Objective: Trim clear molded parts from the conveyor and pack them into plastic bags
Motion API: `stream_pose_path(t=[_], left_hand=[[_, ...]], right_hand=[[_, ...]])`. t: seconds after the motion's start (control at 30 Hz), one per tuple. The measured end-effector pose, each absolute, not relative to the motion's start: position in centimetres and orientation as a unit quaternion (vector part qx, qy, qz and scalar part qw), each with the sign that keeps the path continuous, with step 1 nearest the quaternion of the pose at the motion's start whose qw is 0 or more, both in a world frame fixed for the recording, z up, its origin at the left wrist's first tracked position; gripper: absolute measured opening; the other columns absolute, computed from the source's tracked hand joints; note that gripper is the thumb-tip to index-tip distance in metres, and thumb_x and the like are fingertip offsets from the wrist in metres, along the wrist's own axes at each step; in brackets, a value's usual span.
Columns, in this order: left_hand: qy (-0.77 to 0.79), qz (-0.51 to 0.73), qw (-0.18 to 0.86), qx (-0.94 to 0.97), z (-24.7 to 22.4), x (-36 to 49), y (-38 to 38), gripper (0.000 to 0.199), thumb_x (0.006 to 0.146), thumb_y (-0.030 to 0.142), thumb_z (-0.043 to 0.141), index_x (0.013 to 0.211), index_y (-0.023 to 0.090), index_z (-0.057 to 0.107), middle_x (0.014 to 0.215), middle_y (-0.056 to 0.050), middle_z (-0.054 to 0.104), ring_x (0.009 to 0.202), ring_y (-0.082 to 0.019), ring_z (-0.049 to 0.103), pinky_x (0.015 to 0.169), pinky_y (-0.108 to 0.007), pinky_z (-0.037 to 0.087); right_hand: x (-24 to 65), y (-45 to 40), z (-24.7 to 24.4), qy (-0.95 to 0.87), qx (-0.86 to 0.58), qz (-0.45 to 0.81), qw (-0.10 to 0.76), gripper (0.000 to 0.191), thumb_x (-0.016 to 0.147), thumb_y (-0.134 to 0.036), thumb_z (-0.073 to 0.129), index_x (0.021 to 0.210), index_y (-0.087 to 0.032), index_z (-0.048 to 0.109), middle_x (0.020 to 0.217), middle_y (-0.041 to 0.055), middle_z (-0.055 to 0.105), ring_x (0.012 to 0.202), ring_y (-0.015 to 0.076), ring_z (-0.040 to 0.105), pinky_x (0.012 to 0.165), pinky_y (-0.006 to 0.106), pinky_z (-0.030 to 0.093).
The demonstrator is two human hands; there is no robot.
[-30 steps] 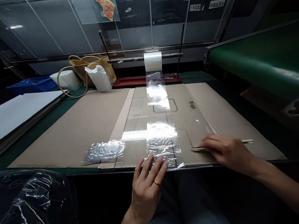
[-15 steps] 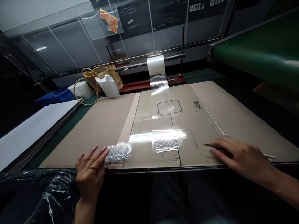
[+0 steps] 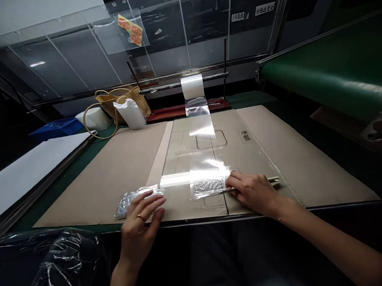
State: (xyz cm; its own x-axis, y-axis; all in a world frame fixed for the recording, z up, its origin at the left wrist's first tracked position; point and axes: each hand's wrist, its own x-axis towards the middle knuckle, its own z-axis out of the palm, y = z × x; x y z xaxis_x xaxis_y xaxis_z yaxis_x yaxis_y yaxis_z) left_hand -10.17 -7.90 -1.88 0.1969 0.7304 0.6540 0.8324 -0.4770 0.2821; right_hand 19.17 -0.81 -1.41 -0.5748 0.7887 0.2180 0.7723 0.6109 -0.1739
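My left hand (image 3: 142, 218), with a ring on one finger, rests with fingers spread on the right part of a crinkled clear packet (image 3: 125, 204) near the board's front edge. My right hand (image 3: 255, 192) is closed around a thin pointed tool (image 3: 272, 180), its tip reaching left over the lower edge of a second clear packet (image 3: 209, 187). That packet lies under the clear film strip (image 3: 199, 104), which comes down from a roll on a bar. Black outlines are drawn on the beige board (image 3: 179, 204) beneath.
A woven bag (image 3: 144, 102), a white roll (image 3: 130, 114) and a blue tray (image 3: 56, 128) stand at the back left. White sheets (image 3: 33, 170) lie at the left. A green conveyor belt (image 3: 328, 79) is at the upper right. Dark plastic (image 3: 65, 261) hangs at the lower left.
My right hand has moved left with the tool, up to the packet under the film. My left hand has shifted right over its packet, and the view has shifted slightly.
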Motion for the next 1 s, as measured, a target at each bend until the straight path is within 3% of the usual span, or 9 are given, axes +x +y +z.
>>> stream_pose_path(t=[0.23, 0.47, 0.57, 0.63, 0.7, 0.8, 0.87, 1.0], left_hand=[[-0.504, -0.361, 0.059, -0.782, -1.5, -6.0, -5.5, 0.011, 0.080, 0.020, 0.059, 0.090, 0.023, 0.063, 0.088, -0.002, 0.064, 0.096, -0.021, 0.053, 0.088, -0.042, 0.044], [-0.575, -0.412, 0.077, -0.703, -0.9, -5.6, -5.5, 0.015, 0.083, 0.024, 0.055, 0.098, 0.022, 0.059, 0.092, -0.004, 0.062, 0.088, -0.020, 0.058, 0.078, -0.036, 0.048], [-0.591, -0.404, 0.074, -0.694, -1.1, -5.9, -5.7, 0.019, 0.083, 0.026, 0.053, 0.101, 0.022, 0.058, 0.094, -0.005, 0.062, 0.088, -0.021, 0.059, 0.076, -0.035, 0.049], [-0.588, -0.389, 0.074, -0.705, -1.1, -5.9, -5.8, 0.020, 0.084, 0.026, 0.052, 0.102, 0.022, 0.058, 0.095, -0.005, 0.062, 0.089, -0.021, 0.059, 0.076, -0.036, 0.049], [-0.577, -0.363, 0.070, -0.729, -1.1, -5.5, -5.5, 0.021, 0.085, 0.026, 0.050, 0.103, 0.022, 0.059, 0.097, -0.005, 0.062, 0.090, -0.021, 0.059, 0.077, -0.035, 0.050], [-0.551, -0.302, 0.061, -0.776, -1.1, -4.2, -4.4, 0.022, 0.086, 0.022, 0.048, 0.104, 0.023, 0.060, 0.098, -0.005, 0.062, 0.091, -0.019, 0.060, 0.077, -0.032, 0.050], [-0.531, -0.259, 0.061, -0.804, -1.2, -3.0, -3.0, 0.023, 0.085, 0.018, 0.048, 0.105, 0.022, 0.060, 0.100, -0.005, 0.063, 0.093, -0.019, 0.059, 0.078, -0.031, 0.050], [-0.473, -0.194, 0.088, -0.855, -1.0, -0.9, 0.9, 0.022, 0.082, 0.015, 0.050, 0.101, 0.019, 0.060, 0.101, -0.007, 0.064, 0.091, -0.021, 0.060, 0.077, -0.034, 0.051]], right_hand=[[18.8, -0.8, -1.2, -0.864, -0.469, 0.042, 0.177, 0.014, 0.078, -0.013, 0.044, 0.081, -0.019, 0.057, 0.080, -0.0015, 0.061, 0.057, 0.0091, 0.050, 0.046, 0.022, 0.026], [17.8, 1.8, 0.2, -0.826, -0.511, 0.060, 0.231, 0.011, 0.079, -0.017, 0.044, 0.077, -0.020, 0.055, 0.081, -0.0021, 0.062, 0.059, 0.0096, 0.052, 0.050, 0.021, 0.031], [17.8, 2.9, 0.6, -0.814, -0.524, 0.065, 0.242, 0.012, 0.083, -0.028, 0.047, 0.081, -0.020, 0.055, 0.086, -0.0014, 0.063, 0.065, 0.0110, 0.056, 0.050, 0.021, 0.032], [18.3, 2.8, 0.9, -0.804, -0.536, 0.066, 0.249, 0.022, 0.085, -0.042, 0.048, 0.088, -0.021, 0.054, 0.090, 0.0001, 0.064, 0.068, 0.0132, 0.059, 0.049, 0.021, 0.034], [19.2, 1.7, 1.1, -0.794, -0.549, 0.079, 0.249, 0.033, 0.086, -0.051, 0.040, 0.091, -0.020, 0.052, 0.086, 0.0012, 0.064, 0.065, 0.0146, 0.059, 0.047, 0.022, 0.034], [21.4, -1.4, 1.0, -0.777, -0.572, 0.116, 0.237, 0.035, 0.092, -0.046, 0.025, 0.086, -0.020, 0.049, 0.068, -0.0005, 0.060, 0.054, 0.0140, 0.055, 0.045, 0.024, 0.036], [23.5, -3.8, 0.7, -0.765, -0.583, 0.128, 0.242, 0.030, 0.092, -0.038, 0.026, 0.088, -0.022, 0.050, 0.069, -0.0002, 0.059, 0.058, 0.0147, 0.057, 0.050, 0.027, 0.043], [29.3, -8.5, 0.7, -0.763, -0.566, 0.127, 0.285, 0.022, 0.091, -0.031, 0.035, 0.104, -0.027, 0.052, 0.097, 0.0019, 0.062, 0.090, 0.0173, 0.061, 0.076, 0.028, 0.051]])
